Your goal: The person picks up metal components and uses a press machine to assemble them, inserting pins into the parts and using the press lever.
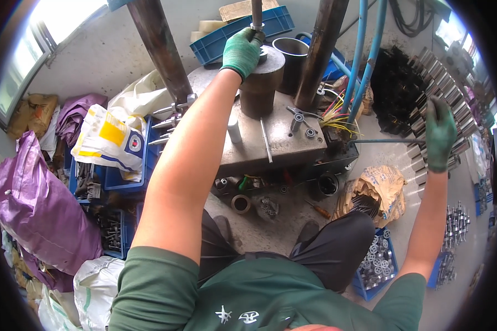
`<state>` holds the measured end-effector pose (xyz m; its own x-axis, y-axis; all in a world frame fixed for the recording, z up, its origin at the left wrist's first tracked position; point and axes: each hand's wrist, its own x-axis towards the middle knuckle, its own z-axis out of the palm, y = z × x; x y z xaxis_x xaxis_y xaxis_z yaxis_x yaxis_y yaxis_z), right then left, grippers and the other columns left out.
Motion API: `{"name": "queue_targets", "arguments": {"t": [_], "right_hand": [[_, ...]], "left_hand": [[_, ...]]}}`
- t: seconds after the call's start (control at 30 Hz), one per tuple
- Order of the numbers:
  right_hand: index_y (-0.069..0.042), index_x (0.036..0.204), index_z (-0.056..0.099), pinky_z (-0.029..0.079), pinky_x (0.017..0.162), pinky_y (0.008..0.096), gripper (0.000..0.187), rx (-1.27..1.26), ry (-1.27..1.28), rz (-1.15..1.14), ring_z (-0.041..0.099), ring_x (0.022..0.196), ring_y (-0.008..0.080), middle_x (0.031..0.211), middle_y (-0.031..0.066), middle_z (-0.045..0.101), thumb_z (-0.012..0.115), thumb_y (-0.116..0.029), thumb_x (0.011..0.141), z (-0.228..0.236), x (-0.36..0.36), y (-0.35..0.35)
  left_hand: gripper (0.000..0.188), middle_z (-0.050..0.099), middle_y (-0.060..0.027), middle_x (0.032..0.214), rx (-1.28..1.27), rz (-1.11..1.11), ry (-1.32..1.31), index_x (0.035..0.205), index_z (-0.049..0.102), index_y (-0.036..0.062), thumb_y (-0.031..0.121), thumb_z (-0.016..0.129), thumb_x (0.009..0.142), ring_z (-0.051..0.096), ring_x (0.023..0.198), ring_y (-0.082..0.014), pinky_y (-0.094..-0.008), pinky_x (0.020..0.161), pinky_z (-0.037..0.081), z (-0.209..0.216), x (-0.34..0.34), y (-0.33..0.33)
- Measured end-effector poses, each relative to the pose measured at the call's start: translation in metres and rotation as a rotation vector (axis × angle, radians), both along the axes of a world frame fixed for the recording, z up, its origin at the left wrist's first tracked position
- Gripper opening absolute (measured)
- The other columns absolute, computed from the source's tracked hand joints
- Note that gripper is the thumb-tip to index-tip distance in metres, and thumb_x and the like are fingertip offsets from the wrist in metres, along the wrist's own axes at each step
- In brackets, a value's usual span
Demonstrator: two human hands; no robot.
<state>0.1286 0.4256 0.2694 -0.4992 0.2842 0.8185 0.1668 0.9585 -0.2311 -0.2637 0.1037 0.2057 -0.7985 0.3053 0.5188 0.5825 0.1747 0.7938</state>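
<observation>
My left hand (pixel 242 52), in a green knit glove, reaches up to the foot of the press's vertical steel rod (pixel 257 12). Its fingers are curled beside a small metal collar (pixel 257 26) on the rod; whatever they hold is hidden. Below it, a round steel block (pixel 258 94) stands on the press table (pixel 234 160), with a ring-shaped part on top. Out to the right, my gloved right hand (pixel 440 132) is at the end of a thin bluish lever (pixel 389 140), seemingly closed on it, though the palm side is hidden. Stacked shiny metal tubes (pixel 419 113) lie behind that hand.
Thick steel columns (pixel 159 44) flank the press. A short metal cylinder (pixel 234 129), a thin rod (pixel 266 140) and loose wires (pixel 339 118) are on or beside its table. Parts-filled blue bins (pixel 392 243), a torn paper sack (pixel 395 187) and a purple sack (pixel 38 204) surround me.
</observation>
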Motion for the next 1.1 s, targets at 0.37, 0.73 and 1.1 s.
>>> {"name": "queue_targets", "arguments": {"t": [0.37,0.73,1.1], "right_hand": [[-0.001,0.133,0.068,0.057,0.096,0.0399,0.039,-0.217,-0.664,-0.009,0.072,0.108,0.0307,0.122,0.0189,0.074,0.066,-0.013,0.096,-0.024,0.077,-0.031],[-0.003,0.091,0.077,0.058,0.081,0.048,0.02,-0.296,-1.05,0.081,0.072,0.086,0.0404,0.092,0.0202,0.074,0.068,-0.021,0.085,-0.086,0.147,-0.115],[-0.002,0.092,0.076,0.058,0.081,0.0475,0.018,-0.293,-0.971,0.123,0.072,0.088,0.0415,0.093,0.0209,0.074,0.068,-0.016,0.086,-0.077,0.144,-0.106]], "left_hand": [[0.029,0.072,-0.0072,0.088,0.017,0.014,0.011,0.119,0.075,0.0053,0.03,0.068,0.106,0.062,0.076,-0.0157,-0.0318,0.074,0.053,0.003,0.007,-0.006],[0.028,0.077,-0.0131,0.095,0.009,0.048,-0.008,0.115,0.077,0.0053,0.03,0.072,0.102,0.07,0.083,-0.0234,-0.0357,0.08,0.055,0.003,0.004,-0.004],[0.033,0.077,-0.0101,0.094,0.051,0.006,-0.003,0.117,0.075,0.0044,0.032,0.075,0.098,0.071,0.082,-0.0174,-0.0338,0.08,0.056,0.001,-0.002,-0.006]]}}
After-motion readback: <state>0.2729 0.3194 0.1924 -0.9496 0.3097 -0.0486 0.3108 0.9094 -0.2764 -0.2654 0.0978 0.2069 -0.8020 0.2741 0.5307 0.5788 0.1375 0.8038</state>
